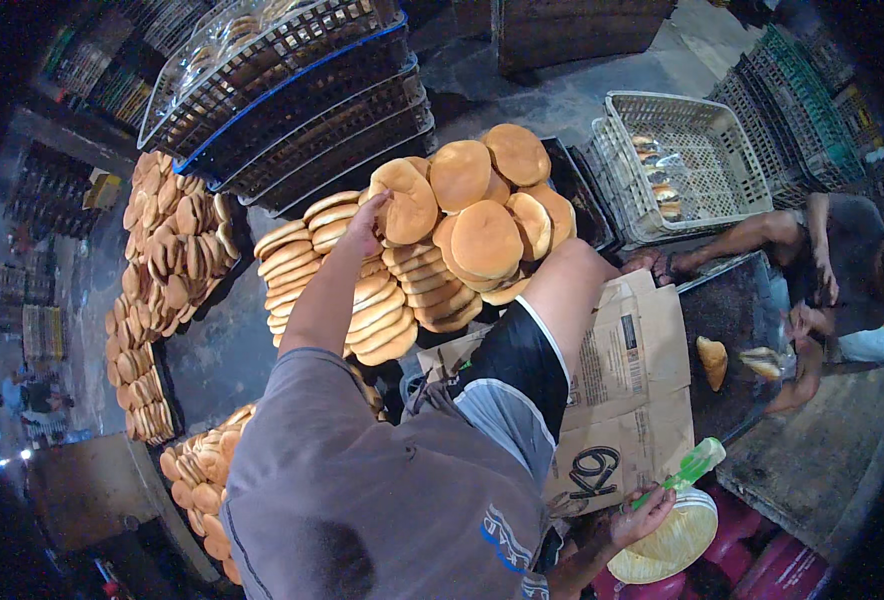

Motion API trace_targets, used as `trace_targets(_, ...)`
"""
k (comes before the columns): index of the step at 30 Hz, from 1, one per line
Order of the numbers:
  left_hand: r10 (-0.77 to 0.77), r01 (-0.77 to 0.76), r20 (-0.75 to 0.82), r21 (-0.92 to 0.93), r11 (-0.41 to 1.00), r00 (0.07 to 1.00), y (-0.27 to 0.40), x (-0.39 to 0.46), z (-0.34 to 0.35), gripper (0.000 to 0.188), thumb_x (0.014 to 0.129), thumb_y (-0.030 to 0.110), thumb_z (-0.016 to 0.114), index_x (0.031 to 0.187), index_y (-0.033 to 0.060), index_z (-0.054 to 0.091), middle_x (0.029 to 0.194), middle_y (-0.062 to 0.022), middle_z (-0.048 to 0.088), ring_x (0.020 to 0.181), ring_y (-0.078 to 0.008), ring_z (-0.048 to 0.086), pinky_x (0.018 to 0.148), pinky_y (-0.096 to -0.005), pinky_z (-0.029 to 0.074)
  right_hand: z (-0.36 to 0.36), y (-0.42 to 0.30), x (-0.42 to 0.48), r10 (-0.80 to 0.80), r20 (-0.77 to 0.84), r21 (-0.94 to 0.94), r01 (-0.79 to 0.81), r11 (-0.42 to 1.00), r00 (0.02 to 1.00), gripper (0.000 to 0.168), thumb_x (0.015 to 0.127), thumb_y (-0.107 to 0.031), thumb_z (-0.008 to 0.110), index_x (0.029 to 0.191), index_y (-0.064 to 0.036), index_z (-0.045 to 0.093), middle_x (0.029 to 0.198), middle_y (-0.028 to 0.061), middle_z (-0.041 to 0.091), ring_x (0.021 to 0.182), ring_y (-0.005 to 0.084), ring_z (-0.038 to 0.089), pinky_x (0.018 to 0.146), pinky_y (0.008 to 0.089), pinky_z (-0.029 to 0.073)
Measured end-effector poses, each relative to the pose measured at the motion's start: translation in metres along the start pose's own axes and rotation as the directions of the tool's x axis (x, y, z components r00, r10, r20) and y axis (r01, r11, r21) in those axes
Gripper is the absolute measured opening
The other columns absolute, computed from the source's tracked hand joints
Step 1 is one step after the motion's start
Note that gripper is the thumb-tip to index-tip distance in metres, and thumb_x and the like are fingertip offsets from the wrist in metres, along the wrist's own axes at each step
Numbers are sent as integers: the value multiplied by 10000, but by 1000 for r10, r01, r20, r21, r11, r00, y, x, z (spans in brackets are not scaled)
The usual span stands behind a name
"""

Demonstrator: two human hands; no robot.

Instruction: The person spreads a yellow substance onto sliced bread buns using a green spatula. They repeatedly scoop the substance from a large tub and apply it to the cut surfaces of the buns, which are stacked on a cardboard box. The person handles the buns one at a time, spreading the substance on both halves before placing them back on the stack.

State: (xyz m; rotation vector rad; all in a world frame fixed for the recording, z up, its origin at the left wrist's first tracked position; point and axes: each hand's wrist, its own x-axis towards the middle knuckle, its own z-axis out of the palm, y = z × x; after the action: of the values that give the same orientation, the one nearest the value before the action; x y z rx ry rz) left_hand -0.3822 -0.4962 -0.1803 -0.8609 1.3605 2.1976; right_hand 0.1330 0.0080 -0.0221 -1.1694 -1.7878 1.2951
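My left hand (369, 225) grips the near-left edge of a round golden bun (406, 204), its thumb pressed on top and the other fingers mostly hidden. The bun lies on a heap of flat round buns (485, 238). Closer to me, more buns (374, 315) stand on edge in tight rows. At the lower right, my right hand (646, 511) holds a green spatula (688, 466) with pale cream smeared on its blade. It hovers at the rim of a round tub (667, 551) of pale yellow cream. A flattened cardboard sheet (629, 420) lies beside my bare knee.
Stacked plastic crates (322, 105) tower behind the buns. A pale crate (689, 165) contains several wrapped breads. At right, a co-worker's hands (809, 322) handle a bagged bread (763, 362) over a dark tray (734, 300), near a loose bread (712, 363). More buns (172, 240) are piled at left.
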Motion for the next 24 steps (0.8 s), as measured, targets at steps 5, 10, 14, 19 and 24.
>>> trace_targets(5,79,-81,43,43,996,996,0,-13,16,532,767,306,783,1196,75,569,1101,-85,644,997,-225,627,881,-372,509,11,-9,-4,-265,42,-153,268,951,963,261,989,-249,501,1209,-112,464,841,-2,534,631,42,469,466,138,324)
trace_targets(10,196,-201,-49,-106,974,979,-6,-51,22,521,793,217,757,1215,23,521,1093,-133,648,968,-262,659,844,-395,554,10,-25,-9,73,19,-229,-67,971,997,431,978,-336,484,1272,-20,475,1179,204,499,1017,330,525,752,372,476)
trace_targets(14,270,-270,-7,-96,958,963,15,-106,5,559,830,311,703,1281,70,477,1190,-113,618,1065,-270,621,933,-455,504,13,-19,-14,254,-30,144,-247,958,967,398,974,-332,496,1224,-21,495,1021,133,552,844,234,530,648,338,447)
trace_targets(19,177,-176,175,-18,984,969,34,-164,44,598,855,378,651,1327,70,450,1238,-134,596,1102,-297,601,983,-464,467,34,-11,-22,171,113,428,-204,880,979,239,983,-272,496,1113,-73,477,778,-3,488,596,68,431,464,191,349)
trace_targets(24,-184,132,575,131,983,797,-15,-190,144,693,792,332,687,1356,35,415,1261,-165,571,1138,-323,577,1020,-470,441,62,-31,-7,211,193,329,-266,906,958,331,978,-382,500,932,-57,544,828,44,574,728,167,580,691,315,495)
